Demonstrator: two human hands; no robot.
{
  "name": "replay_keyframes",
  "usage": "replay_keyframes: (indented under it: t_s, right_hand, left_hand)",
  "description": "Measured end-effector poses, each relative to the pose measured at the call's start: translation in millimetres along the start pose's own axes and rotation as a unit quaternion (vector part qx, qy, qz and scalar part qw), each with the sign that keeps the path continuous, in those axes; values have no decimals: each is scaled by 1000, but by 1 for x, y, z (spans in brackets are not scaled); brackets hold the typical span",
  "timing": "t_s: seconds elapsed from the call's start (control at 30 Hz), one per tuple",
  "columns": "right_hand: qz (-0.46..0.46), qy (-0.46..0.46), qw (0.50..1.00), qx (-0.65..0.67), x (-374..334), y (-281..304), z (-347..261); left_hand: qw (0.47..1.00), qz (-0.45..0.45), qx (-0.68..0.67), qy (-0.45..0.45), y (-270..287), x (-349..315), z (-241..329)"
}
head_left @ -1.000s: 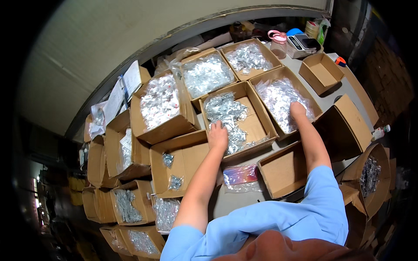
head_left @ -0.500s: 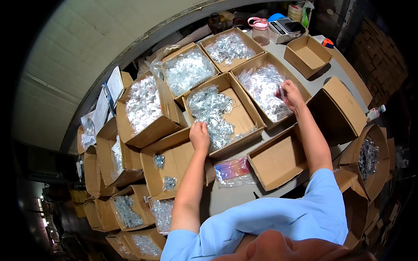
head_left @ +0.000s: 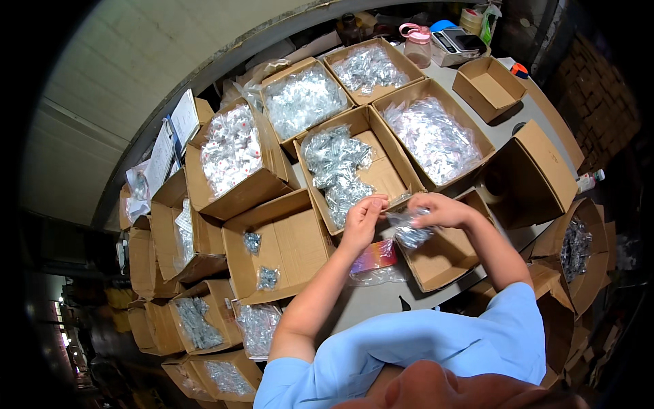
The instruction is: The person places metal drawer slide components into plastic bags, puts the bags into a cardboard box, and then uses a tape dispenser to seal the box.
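Observation:
My right hand [head_left: 441, 210] grips a small clear plastic bag of metal parts [head_left: 413, 236], slightly blurred, above the left end of an open cardboard box [head_left: 443, 262]. Just left of it, my left hand [head_left: 362, 221] is closed in a pinch; what is between its fingertips is too small to make out. Beyond both hands stands a cardboard box [head_left: 392, 146] partly filled with small bags of silvery parts [head_left: 334, 163]. To its right, another box holds a heap of shiny clear bags [head_left: 432, 140]. A pink-and-orange packet [head_left: 373, 258] lies under my hands on the grey table.
At left, a box [head_left: 289, 235] holds two small bags of parts. Boxes of white bagged pieces [head_left: 231, 150] and clear bags [head_left: 303, 102] stand behind. Far right are a small box [head_left: 487, 88], a scale [head_left: 460, 42] and a pink-lidded bottle [head_left: 417, 46].
My right hand has come back from the box of shiny bags toward me and now holds a bag of metal parts. My left hand has moved right, beside it.

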State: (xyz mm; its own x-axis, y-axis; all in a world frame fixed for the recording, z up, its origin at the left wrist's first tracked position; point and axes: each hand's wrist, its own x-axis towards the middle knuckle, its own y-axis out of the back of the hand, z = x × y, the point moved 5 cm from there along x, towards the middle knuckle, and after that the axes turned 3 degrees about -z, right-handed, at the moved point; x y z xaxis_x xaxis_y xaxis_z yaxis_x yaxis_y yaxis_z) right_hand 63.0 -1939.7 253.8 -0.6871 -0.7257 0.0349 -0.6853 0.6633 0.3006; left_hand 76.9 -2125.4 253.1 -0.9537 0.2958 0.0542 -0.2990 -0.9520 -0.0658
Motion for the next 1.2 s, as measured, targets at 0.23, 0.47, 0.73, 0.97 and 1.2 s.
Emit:
replay_keyframes:
  t_s: [0.23, 0.47, 0.73, 0.97, 1.2]
  right_hand:
    - [-203, -246, 906, -277, -25, 13, 1]
    - [29, -156, 939, -305, 192, 134, 32]
    - [58, -370, 783, -497, 341, 208, 192]
    - [74, -413, 827, -374, 345, 234, 192]
    - [357, -14, 933, -31, 385, 193, 103]
  left_hand:
    - [786, -86, 611, 31, 59, -8, -21]
    - [743, -88, 664, 22, 60, -13, -23]
    - [797, -100, 595, 15, 60, -7, -29]
    - [838, -70, 539, -39, 68, -2, -22]
    - [839, -63, 539, -45, 76, -5, -21]
